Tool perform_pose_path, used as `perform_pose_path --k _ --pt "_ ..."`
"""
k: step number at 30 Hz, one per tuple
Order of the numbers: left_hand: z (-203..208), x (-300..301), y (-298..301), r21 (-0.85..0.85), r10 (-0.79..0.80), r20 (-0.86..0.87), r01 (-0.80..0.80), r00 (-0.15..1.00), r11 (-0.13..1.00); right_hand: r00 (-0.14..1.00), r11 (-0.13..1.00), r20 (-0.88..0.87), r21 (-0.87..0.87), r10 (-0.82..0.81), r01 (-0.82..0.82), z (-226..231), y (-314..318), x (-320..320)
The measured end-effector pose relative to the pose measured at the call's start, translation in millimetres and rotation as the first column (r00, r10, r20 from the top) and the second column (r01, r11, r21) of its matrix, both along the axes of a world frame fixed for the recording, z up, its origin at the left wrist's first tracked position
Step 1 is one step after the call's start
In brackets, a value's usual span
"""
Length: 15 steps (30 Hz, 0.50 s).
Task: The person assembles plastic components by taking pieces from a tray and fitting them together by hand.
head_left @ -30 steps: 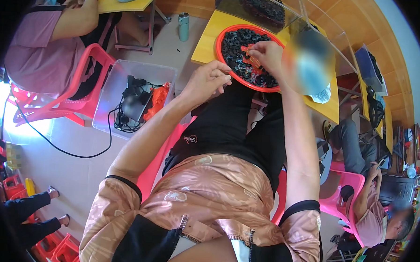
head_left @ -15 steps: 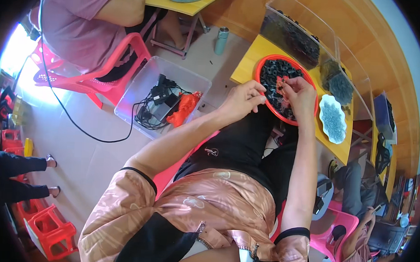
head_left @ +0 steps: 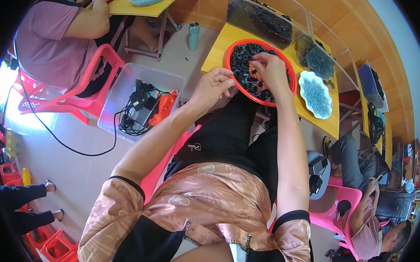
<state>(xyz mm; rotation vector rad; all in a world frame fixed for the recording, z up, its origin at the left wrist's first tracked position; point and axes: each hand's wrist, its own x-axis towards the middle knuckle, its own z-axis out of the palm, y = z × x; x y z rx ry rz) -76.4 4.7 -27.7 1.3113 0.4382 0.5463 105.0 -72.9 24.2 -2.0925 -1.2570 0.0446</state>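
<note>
A round red basin (head_left: pixel 294 74) filled with small black ring-shaped parts (head_left: pixel 243 55) sits at the near edge of a yellow table, above my lap. My right hand (head_left: pixel 271 73) reaches into it from the right, thumb and fingers pinched together over the parts. A patch of orange-red shows beneath those fingertips. At the basin's left rim is my left hand (head_left: pixel 212 90), its fingers curled and thumb near the forefinger. Whatever either hand pinches is too small or hidden to make out. Right of the basin lies a white scalloped dish (head_left: pixel 316 94) of small pale-blue pieces.
Clear bins (head_left: pixel 266 22) of black parts line the table's back. A clear floor tub (head_left: pixel 112 87) holds cables, adapters and an orange bag. A green bottle (head_left: pixel 193 36) stands beyond it. Co-workers sit on pink chairs (head_left: pixel 100 74) at left and lower right.
The whole view has shifted, so basin, table and hands appear further left and higher. My right hand remains in the basin, my left at its rim, with slight finger movement.
</note>
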Motion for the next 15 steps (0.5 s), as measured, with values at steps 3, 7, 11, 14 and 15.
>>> perform_pose_path --k 3,7,11,14,15 --pt "0.7 0.0 -1.6 -0.02 -0.005 -0.003 0.005 1.0 1.0 0.993 0.998 0.104 -0.026 0.061 -0.059 -14.5 16.1 5.7" --pt "3.5 -1.1 -0.4 -0.022 0.006 -0.013 -0.007 1.0 1.0 0.977 0.983 0.186 -0.168 0.106 -0.075 -24.4 15.1 20.3" --pt "4.0 -1.1 0.8 -0.011 0.002 -0.024 -0.003 1.0 1.0 0.988 0.946 0.151 -0.32 0.001 0.048 -12.4 2.0 30.9" --pt "5.0 -1.0 -0.5 -0.012 -0.005 -0.032 0.005 0.999 1.0 0.983 0.947 0.183 -0.31 -0.032 0.089 -6.2 1.7 33.6" --pt "5.5 -0.9 -0.7 -0.017 -0.008 -0.038 0.007 0.999 1.0 0.985 0.966 0.171 -0.25 -0.028 0.071 -6.6 4.5 34.0"
